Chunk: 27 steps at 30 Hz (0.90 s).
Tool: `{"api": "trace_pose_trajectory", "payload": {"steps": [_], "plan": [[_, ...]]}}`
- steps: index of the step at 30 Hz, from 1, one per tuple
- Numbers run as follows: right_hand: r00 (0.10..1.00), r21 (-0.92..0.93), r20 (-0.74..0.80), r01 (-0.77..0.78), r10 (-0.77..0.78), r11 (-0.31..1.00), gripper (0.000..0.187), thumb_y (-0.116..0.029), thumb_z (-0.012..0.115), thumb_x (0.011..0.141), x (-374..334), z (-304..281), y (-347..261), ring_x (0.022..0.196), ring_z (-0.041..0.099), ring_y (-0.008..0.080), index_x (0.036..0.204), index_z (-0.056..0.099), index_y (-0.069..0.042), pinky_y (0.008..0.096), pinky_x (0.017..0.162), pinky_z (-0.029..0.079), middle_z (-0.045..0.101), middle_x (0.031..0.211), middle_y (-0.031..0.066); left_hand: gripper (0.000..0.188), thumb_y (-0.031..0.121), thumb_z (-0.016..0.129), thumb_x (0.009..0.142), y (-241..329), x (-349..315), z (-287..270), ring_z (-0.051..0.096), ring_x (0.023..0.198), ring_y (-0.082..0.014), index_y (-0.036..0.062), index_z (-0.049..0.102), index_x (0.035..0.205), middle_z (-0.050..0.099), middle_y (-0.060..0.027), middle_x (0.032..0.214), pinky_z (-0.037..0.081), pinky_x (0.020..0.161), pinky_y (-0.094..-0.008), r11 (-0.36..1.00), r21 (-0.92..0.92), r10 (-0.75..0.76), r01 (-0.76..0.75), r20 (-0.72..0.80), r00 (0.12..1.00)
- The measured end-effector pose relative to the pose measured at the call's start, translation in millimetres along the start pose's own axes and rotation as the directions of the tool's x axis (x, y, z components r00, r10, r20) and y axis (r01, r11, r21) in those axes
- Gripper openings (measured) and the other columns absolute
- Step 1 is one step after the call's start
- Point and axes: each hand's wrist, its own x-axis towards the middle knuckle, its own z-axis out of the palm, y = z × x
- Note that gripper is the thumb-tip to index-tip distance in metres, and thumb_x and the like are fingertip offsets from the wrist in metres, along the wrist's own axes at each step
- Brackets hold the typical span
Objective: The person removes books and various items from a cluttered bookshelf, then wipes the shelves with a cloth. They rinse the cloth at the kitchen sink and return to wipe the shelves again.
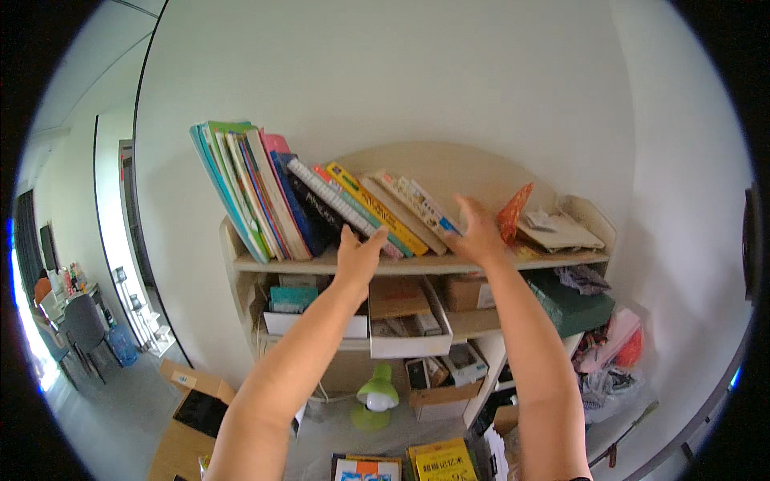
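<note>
A row of books leans to the left on the top shelf (505,263). My left hand (358,255) is raised to the lower spines, thumb and fingers apart, in front of a black book (315,202) and a white spiral-bound book (333,196). Right of it lean a yellow book (378,210) and several pale books. My right hand (480,234) is at the right end of the row, fingers spread, beside a white book with a blue patch (433,207). Whether its fingertips touch that book I cannot tell. Taller books and folders (241,192) stand at the left end.
An orange-red packet (513,212) and a pile of papers (561,232) lie right of the books. Below are a white open box (411,345), a dark green box (571,305) and a green lamp (377,394). More books, including a yellow one (443,461), lie on the desk.
</note>
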Motion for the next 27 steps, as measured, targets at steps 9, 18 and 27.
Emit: {"api": "trace_pose_trajectory", "payload": {"steps": [9, 18, 27], "plan": [[0.904, 0.159, 0.427, -0.045, -0.028, 0.986, 0.099, -0.024, 0.078, 0.066, 47, 20, -12, 0.127, 0.044, 0.0308, 0.145, 0.022, -0.004, 0.0381, 0.105, 0.037, 0.043, 0.139, 0.0215, 0.062, 0.007, 0.067, 0.085, -16, 47, 26, 0.046, 0.120, -0.0249, 0.0037, 0.027, 0.132, 0.044, -0.0149, 0.130, 0.037, 0.101, -0.0376, 0.953, -0.246, 0.131, -0.175, -0.185, 0.974], [0.935, 0.171, 0.351, -0.123, 0.056, 0.978, 0.112, -0.042, 0.088, 0.055, 36, 31, -7, 0.125, 0.046, 0.0307, 0.144, 0.028, -0.008, 0.0372, 0.106, 0.034, 0.046, 0.137, 0.0196, 0.081, -0.006, 0.067, 0.076, -29, 58, 26, 0.049, 0.120, -0.0343, 0.0009, 0.018, 0.140, 0.046, -0.0235, 0.130, 0.039, 0.100, -0.0385, 0.953, 0.073, 0.304, -0.295, -0.235, 0.923], [0.961, 0.277, 0.241, -0.202, 0.136, 0.939, 0.091, -0.030, 0.084, 0.056, 37, 19, 20, 0.111, 0.057, 0.0328, 0.134, 0.043, -0.006, 0.0381, 0.096, 0.044, 0.060, 0.120, 0.0192, 0.092, -0.002, 0.067, 0.076, -31, 61, 40, 0.046, 0.121, -0.0404, -0.0060, 0.005, 0.144, 0.039, -0.0297, 0.134, 0.039, 0.101, -0.0382, 0.814, 0.393, 0.473, -0.428, -0.019, 0.881]]}}
